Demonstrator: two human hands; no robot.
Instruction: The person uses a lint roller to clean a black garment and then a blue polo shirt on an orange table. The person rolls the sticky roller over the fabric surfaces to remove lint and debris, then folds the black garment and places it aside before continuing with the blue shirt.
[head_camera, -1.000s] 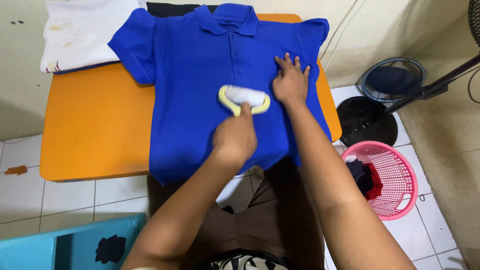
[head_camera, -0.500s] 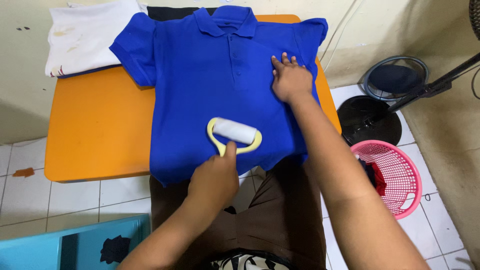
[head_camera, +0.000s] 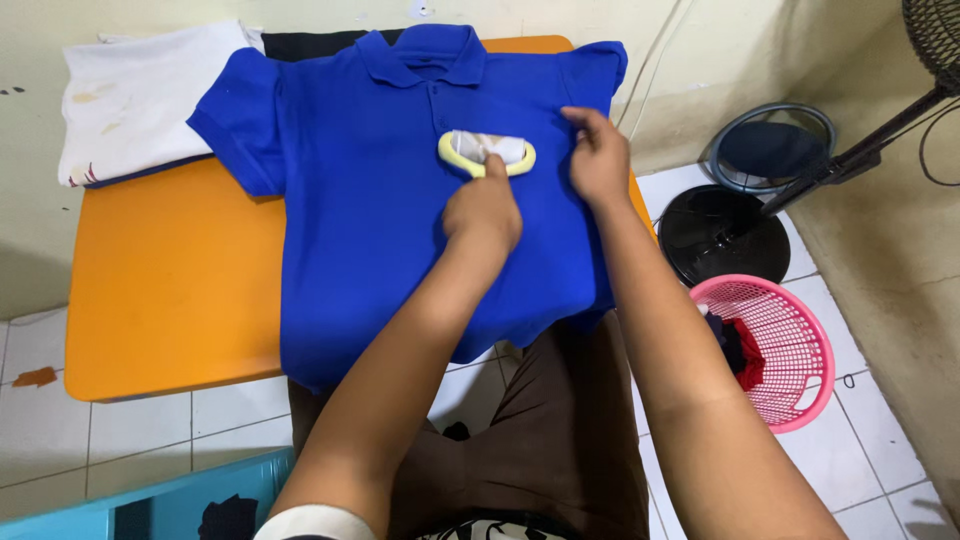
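A blue polo shirt (head_camera: 370, 190) lies face up, spread over an orange table (head_camera: 160, 290). My left hand (head_camera: 483, 212) grips the handle of a lint roller (head_camera: 487, 153) with a pale yellow frame and a white roll, which rests on the shirt's chest just below the collar. Beside it, my right hand (head_camera: 598, 155) lies flat, pressing the shirt's right side near the sleeve.
A folded white cloth (head_camera: 135, 95) sits at the table's far left corner, over a dark garment. On the tiled floor to the right are a pink basket (head_camera: 785, 345) with clothes, a black fan base (head_camera: 725, 235) and a round grille. A blue bin (head_camera: 150, 505) sits bottom left.
My left hand has pushed the lint roller up the shirt, from the lower belly area to the chest. My right hand has stayed flat on the shirt's right side.
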